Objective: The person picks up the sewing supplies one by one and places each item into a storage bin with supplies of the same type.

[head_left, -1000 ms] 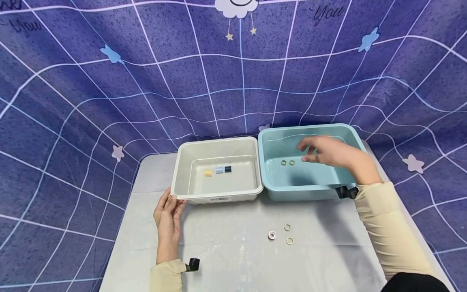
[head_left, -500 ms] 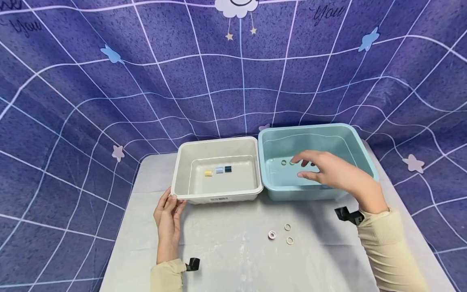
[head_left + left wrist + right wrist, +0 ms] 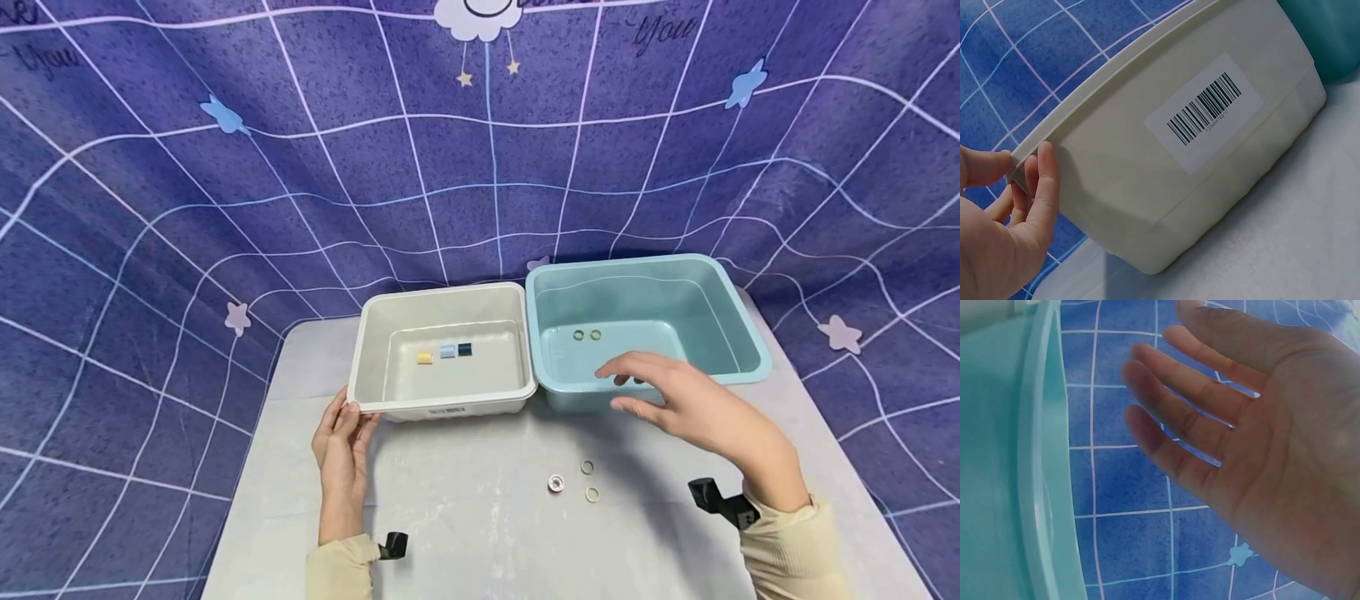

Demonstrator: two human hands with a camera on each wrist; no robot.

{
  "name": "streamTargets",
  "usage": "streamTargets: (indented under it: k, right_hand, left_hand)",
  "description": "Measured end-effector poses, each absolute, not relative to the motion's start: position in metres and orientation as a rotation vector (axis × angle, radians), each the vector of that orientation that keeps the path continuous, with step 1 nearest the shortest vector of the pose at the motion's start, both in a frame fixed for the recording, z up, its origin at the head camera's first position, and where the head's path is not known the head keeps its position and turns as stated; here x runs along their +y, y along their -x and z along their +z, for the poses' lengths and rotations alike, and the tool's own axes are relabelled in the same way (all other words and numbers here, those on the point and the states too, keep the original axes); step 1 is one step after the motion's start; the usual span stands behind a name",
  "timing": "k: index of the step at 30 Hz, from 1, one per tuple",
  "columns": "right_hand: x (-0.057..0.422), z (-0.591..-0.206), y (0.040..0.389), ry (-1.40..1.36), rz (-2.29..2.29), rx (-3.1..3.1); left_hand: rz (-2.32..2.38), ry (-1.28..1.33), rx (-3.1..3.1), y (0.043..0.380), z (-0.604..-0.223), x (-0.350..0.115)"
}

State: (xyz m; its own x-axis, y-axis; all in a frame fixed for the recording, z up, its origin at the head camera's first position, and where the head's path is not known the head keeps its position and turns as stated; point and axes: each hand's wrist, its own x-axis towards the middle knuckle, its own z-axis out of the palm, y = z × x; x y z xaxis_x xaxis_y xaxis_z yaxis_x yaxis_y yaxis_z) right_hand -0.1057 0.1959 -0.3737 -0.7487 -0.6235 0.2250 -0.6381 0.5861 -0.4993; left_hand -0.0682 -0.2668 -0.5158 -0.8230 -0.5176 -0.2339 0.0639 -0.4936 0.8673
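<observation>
My left hand [image 3: 343, 450] pinches the front left corner of the white bin [image 3: 442, 403], thumb on the rim and fingers beneath it. In the left wrist view, the bin's side bears a barcode label [image 3: 1205, 112]. Inside lie a yellow spool [image 3: 425, 357], a light blue spool [image 3: 447, 352] and a dark one [image 3: 465, 349]. My right hand [image 3: 686, 408] hovers over the front edge of the teal bin [image 3: 750, 372], fingers loosely bent and holding nothing. Two small rings [image 3: 587, 335] lie in that bin.
On the table [image 3: 465, 517], in front of the bins, lie two thin rings [image 3: 592, 495] and a small pinkish-silver round piece [image 3: 556, 483]. The bins stand side by side, touching or nearly so. A purple patterned cloth [image 3: 360, 167] hangs behind and around the table.
My right hand has drawn back from inside the teal bin toward its front edge, with nothing in it. My left hand keeps its hold on the white bin's corner. The view has shifted slightly.
</observation>
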Motion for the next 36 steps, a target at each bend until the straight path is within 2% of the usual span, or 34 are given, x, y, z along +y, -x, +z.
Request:
streamTargets:
  k: [8, 25, 36]
  right_hand:
    - [0.199, -0.391, 0.083, -1.095, 0.944, -2.669]
    - [0.177, -0.470, 0.067, -1.069, 1.143, -2.689]
    - [0.154, -0.502, 0.056, -1.099, 1.153, -2.748]
  left_hand:
    - [-2.368, -0.702, -1.295, 0.068, -0.517, -0.267]
    - [-2.346, -0.680, -1.325, 0.070, -0.518, -0.266]
    - [-2.368, -0.696, -1.317, 0.069, -0.515, -0.267]
